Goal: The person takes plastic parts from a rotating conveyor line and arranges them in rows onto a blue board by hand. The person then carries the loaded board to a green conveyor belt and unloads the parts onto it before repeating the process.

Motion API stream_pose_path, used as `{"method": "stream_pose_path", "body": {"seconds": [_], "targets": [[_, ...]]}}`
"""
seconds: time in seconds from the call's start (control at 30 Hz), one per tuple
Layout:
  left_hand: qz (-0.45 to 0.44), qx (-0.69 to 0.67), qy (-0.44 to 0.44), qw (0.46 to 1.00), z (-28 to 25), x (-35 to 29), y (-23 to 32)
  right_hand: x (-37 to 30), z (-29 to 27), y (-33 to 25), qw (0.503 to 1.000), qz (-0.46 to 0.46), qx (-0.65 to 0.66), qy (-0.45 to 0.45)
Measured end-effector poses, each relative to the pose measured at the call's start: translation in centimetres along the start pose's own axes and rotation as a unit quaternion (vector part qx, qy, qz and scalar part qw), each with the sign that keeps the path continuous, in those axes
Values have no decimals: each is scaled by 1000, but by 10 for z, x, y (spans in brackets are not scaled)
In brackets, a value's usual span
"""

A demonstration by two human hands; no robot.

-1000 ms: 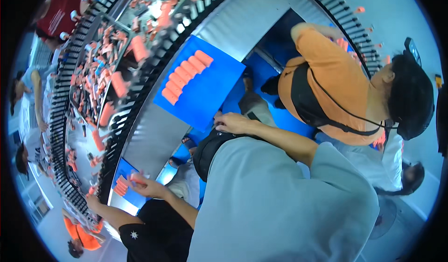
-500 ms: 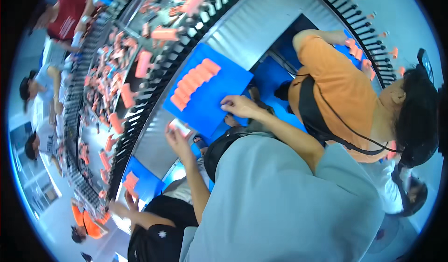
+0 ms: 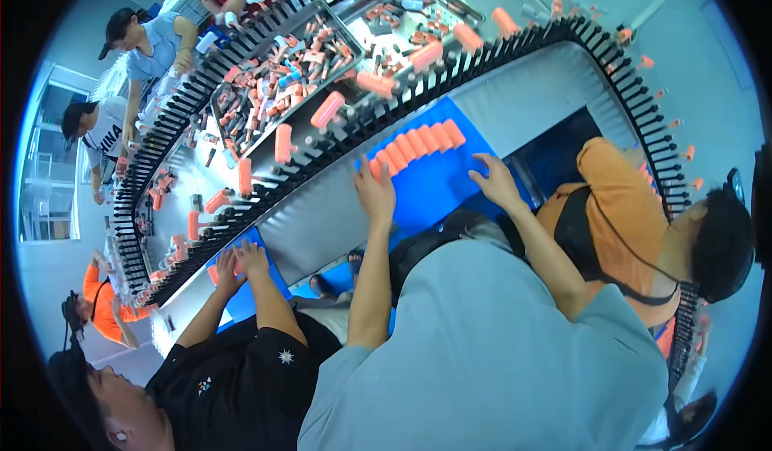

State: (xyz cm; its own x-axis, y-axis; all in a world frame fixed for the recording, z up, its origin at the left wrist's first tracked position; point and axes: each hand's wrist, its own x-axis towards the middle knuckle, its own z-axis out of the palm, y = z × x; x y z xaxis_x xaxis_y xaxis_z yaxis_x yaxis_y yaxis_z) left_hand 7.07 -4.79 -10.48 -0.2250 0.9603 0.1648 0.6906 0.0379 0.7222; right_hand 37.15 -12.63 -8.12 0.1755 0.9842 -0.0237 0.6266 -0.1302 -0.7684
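Observation:
A row of several orange cylinders [image 3: 418, 143] lies side by side on a blue mat [image 3: 438, 190] in front of me. My left hand [image 3: 375, 195] is at the row's left end, its thumb and fingers closed about the end orange cylinder [image 3: 376, 169], which is partly hidden by them. Off the right side of the row, above the mat's edge, my right hand [image 3: 497, 184] holds nothing, its fingers apart and slightly curled.
Beyond the mat runs a curved conveyor of black holders [image 3: 322, 147], some bearing orange cylinders. Inside its loop stand trays [image 3: 354, 45] heaped with small orange and dark parts. Co-workers sit close on both sides: a black shirt [image 3: 241, 371] left, an orange shirt [image 3: 619, 210] right.
The view has swung, so the mat appears farther right. My left hand has moved from beside the mat with a pinkish piece to the row's left end. My right hand's fingers have spread.

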Motion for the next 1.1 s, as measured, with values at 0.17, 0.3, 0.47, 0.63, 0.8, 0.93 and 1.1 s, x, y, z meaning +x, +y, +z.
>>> {"method": "stream_pose_path", "body": {"seconds": [0.17, 0.3, 0.47, 0.63, 0.8, 0.93, 1.1], "targets": [[25, 41, -93, 995, 6, -36, 5, 51, -5, 16, 985, 32, -170, -8], [58, 70, -66, 994, 3, -41, -16, 83, -21, -14, 972, 56, -190, -125], [22, 88, -87, 992, 1, -43, 12, 142, -77, -88, 993, -91, 77, -14], [29, 75, -83, 993, -1, -42, 43, 186, -74, -204, 958, -257, -72, 110], [-6, 82, -52, 995, -4, -49, 45, 209, -29, -219, 913, -356, -196, -38], [-68, 27, 2, 997, -4, -53, 31, 184, -14, -238, 856, -460, -220, -89], [-111, -33, 2, 993, 0, -49, 44, 179, 4, -223, 785, -587, -197, -19]]}}
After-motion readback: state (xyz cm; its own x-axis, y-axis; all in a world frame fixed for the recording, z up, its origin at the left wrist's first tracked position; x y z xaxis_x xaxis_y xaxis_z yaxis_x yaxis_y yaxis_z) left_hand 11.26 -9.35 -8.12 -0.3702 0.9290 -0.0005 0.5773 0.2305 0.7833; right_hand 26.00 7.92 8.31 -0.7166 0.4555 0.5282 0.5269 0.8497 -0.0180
